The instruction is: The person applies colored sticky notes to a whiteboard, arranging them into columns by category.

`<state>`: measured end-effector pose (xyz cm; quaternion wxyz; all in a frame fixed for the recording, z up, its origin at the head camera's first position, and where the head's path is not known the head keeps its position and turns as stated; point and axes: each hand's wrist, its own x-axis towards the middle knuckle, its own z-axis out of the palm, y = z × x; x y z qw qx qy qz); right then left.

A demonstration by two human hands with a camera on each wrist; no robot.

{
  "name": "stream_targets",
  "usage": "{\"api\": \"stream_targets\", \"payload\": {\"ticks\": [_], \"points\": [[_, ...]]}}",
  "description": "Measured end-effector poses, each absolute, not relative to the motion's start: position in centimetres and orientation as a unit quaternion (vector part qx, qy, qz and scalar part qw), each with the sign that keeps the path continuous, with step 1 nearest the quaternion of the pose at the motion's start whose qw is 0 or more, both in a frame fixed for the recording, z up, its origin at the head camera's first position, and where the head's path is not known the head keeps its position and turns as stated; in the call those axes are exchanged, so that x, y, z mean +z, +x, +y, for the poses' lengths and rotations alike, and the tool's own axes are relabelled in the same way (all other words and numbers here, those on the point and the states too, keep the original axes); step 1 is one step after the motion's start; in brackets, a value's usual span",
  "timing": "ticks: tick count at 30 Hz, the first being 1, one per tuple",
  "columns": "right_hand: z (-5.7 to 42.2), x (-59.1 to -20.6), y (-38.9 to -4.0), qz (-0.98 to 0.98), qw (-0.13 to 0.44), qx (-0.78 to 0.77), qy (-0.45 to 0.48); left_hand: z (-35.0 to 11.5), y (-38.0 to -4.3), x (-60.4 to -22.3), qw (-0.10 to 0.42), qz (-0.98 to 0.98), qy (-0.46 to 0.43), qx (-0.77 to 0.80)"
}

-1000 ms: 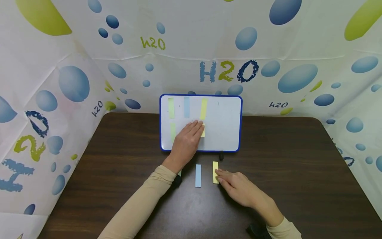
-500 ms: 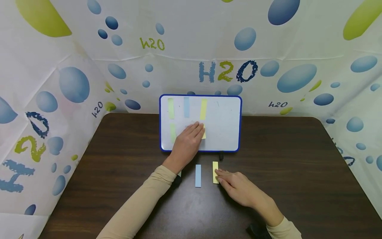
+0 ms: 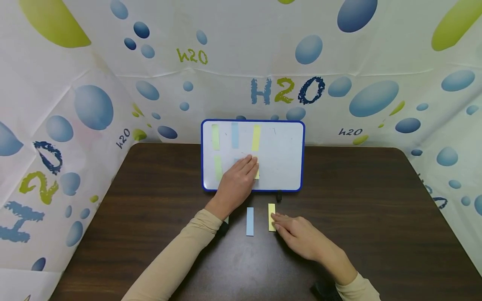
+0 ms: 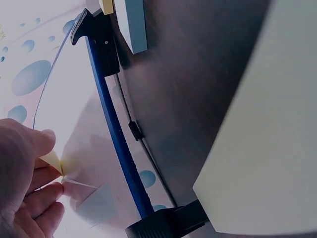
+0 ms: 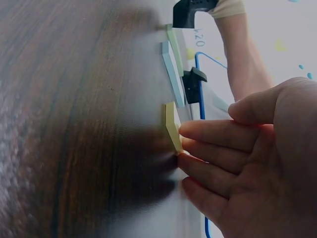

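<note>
My left hand [image 3: 238,177] lies on the whiteboard [image 3: 280,159], fingers extended together over a yellow sticky note [image 3: 257,174]. In the left wrist view, a corner of that note shows between thumb and fingers. On the table, my right hand [image 3: 301,236] touches the side of a yellow sticky note pad [image 3: 271,211] with its fingertips, fingers nearly straight. A blue pad [image 3: 250,221] lies left of it. The green pad [image 5: 174,47] is mostly hidden from the head view by the left wrist. The board's upper row has green [image 3: 215,137], blue [image 3: 235,135] and yellow [image 3: 256,138] notes.
Below the upper row, another green note [image 3: 218,168] is on the board, and a blue one is mostly covered by the left hand. Black stand clips [image 4: 99,47] hold the blue-framed board upright at the back of the dark wooden table [image 3: 357,200]. A patterned cloth hangs behind.
My left hand has slid slightly down and right on the board, and more of the yellow note's lower end shows. The right hand and the pads have not moved.
</note>
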<state>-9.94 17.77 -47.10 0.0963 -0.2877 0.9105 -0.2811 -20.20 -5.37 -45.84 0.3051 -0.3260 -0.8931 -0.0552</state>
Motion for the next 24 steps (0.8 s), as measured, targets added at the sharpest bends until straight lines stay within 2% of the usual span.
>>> {"api": "stream_targets", "payload": {"ticks": [12,24], "points": [[17.3,-47.01,-9.78,0.925,0.087,-0.249,-0.273,-5.46,-20.07,-46.11,0.313,-0.888,-0.332,-0.057],[17.33,-46.62,-9.69,0.929,0.063,-0.233,-0.282,-5.61,-19.97,-46.18,0.293,-0.894,-0.334,-0.054]]}}
